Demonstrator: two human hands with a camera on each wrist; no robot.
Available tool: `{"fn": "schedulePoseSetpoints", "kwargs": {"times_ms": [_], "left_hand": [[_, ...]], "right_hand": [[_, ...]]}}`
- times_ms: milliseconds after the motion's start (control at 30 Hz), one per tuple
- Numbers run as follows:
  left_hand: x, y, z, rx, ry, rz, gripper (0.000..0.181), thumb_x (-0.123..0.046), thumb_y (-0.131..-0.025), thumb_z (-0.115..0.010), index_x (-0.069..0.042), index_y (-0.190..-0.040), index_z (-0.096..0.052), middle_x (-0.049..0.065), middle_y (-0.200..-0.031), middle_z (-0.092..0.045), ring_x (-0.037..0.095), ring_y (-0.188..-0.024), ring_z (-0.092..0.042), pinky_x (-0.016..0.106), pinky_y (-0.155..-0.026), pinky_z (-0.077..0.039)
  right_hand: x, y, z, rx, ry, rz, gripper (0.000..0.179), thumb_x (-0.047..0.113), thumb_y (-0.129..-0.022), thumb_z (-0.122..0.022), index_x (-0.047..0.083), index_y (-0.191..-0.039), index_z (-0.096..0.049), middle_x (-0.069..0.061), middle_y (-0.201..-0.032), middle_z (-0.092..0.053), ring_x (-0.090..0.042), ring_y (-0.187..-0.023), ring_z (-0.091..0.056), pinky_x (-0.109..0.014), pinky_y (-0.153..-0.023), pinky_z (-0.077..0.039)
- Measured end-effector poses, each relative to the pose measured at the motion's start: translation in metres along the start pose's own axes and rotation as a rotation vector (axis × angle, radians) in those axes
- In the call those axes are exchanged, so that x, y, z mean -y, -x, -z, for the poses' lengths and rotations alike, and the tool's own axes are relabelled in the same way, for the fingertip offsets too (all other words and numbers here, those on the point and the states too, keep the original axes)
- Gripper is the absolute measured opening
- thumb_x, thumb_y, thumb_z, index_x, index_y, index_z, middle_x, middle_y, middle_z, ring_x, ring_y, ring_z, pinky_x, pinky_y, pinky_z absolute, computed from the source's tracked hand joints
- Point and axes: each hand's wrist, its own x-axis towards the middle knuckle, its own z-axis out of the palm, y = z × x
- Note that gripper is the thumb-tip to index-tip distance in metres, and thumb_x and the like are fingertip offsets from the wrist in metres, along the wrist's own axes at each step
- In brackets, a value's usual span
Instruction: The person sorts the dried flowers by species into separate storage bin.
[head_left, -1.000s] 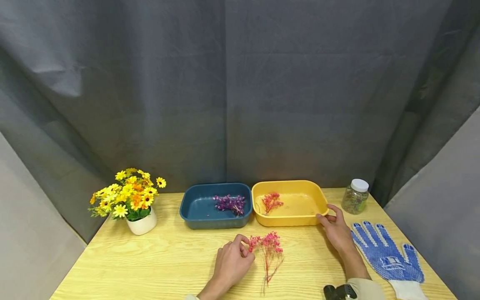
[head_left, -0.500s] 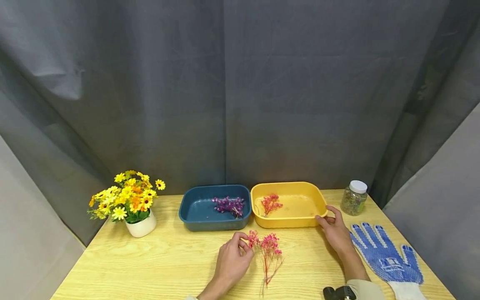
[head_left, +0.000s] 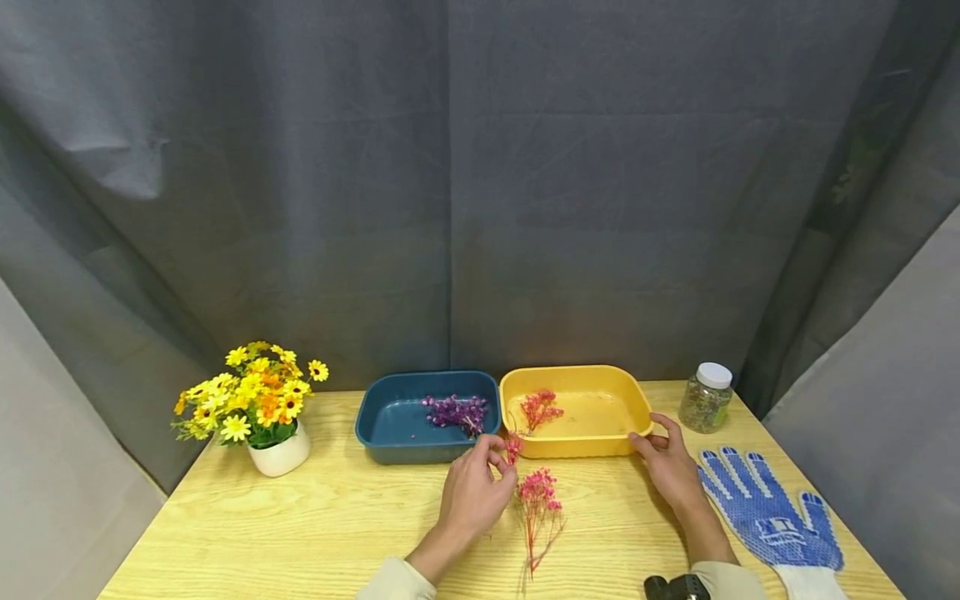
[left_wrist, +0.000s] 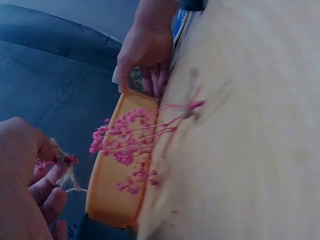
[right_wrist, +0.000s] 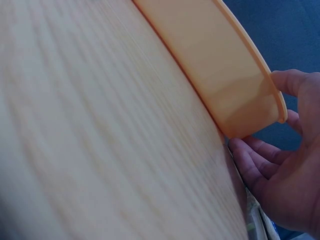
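My left hand (head_left: 474, 493) pinches a small sprig of pink dried flowers (head_left: 513, 447) just in front of the yellow plastic bin (head_left: 600, 447). In the left wrist view, twine (left_wrist: 64, 159) is wound round the sprig's stem at the fingertips. A larger pink dried-flower bunch (head_left: 538, 493) lies on the table to the right of that hand. My right hand (head_left: 670, 467) grips the bin's front right corner; the right wrist view has its thumb at the rim and other fingers low by the base. Another pink sprig (head_left: 540, 408) lies inside the yellow bin.
Left of the yellow bin stands a dark blue bin (head_left: 390, 454) holding purple dried flowers (head_left: 456, 412). A potted yellow plant (head_left: 262, 400) is at far left. At right are a white-lidded jar (head_left: 705, 400) and a blue-dotted glove (head_left: 776, 517). A grey curtain closes the back.
My left hand has lifted the small pink sprig away from the larger bunch and moved it up toward the yellow bin's front wall. The right hand stays at the bin's corner.
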Motion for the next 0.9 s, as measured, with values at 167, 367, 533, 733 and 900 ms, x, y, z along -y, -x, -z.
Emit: {"fn": "schedulePoseSetpoints", "kwargs": {"times_ms": [167,367,533,733,900], "left_hand": [[-0.006,-0.021,-0.002,-0.030,-0.037,-0.060,0.023,-0.026,-0.083,-0.064,-0.024,-0.105,-0.060,-0.017,-0.073,-0.060,0.000,-0.059,-0.048,0.020,-0.061,-0.039],[-0.009,-0.039,-0.006,-0.018,-0.046,-0.075,0.025,-0.026,-0.083,-0.064,-0.021,-0.107,-0.060,-0.017,-0.071,-0.060,0.001,-0.060,-0.050,0.021,-0.060,-0.040],[-0.010,-0.051,-0.007,-0.022,-0.057,-0.051,0.025,-0.028,-0.084,-0.065,-0.022,-0.108,-0.060,-0.015,-0.072,-0.062,0.002,-0.062,-0.052,0.023,-0.062,-0.043],[-0.013,-0.066,-0.009,-0.026,-0.099,-0.033,0.028,-0.029,-0.084,-0.061,-0.021,-0.111,-0.060,-0.009,-0.076,-0.066,0.005,-0.061,-0.052,0.023,-0.059,-0.041],[-0.014,-0.078,-0.015,-0.036,-0.148,-0.030,0.028,-0.029,-0.083,-0.061,-0.022,-0.110,-0.061,-0.009,-0.074,-0.066,0.008,-0.064,-0.056,0.025,-0.062,-0.042]], "right_hand": [[0.002,0.001,0.001,0.003,0.012,-0.008,0.083,0.064,-0.091,-0.049,0.021,-0.154,-0.016,-0.023,-0.139,-0.047,-0.038,-0.125,-0.048,-0.056,-0.099,-0.035],[0.002,0.002,0.000,-0.006,0.014,-0.001,0.077,0.059,-0.093,-0.050,0.021,-0.153,-0.018,-0.022,-0.138,-0.048,-0.038,-0.125,-0.049,-0.056,-0.099,-0.035],[0.003,0.001,-0.001,-0.002,0.007,0.000,0.076,0.057,-0.094,-0.050,0.021,-0.153,-0.018,-0.023,-0.139,-0.047,-0.039,-0.126,-0.048,-0.056,-0.100,-0.034],[0.003,0.000,-0.001,-0.009,0.015,-0.012,0.078,0.059,-0.093,-0.049,0.022,-0.153,-0.017,-0.022,-0.139,-0.046,-0.038,-0.124,-0.049,-0.056,-0.099,-0.035],[0.001,0.001,0.000,0.000,0.011,-0.005,0.081,0.063,-0.092,-0.049,0.022,-0.153,-0.017,-0.022,-0.139,-0.046,-0.037,-0.124,-0.049,-0.055,-0.098,-0.036]]}}
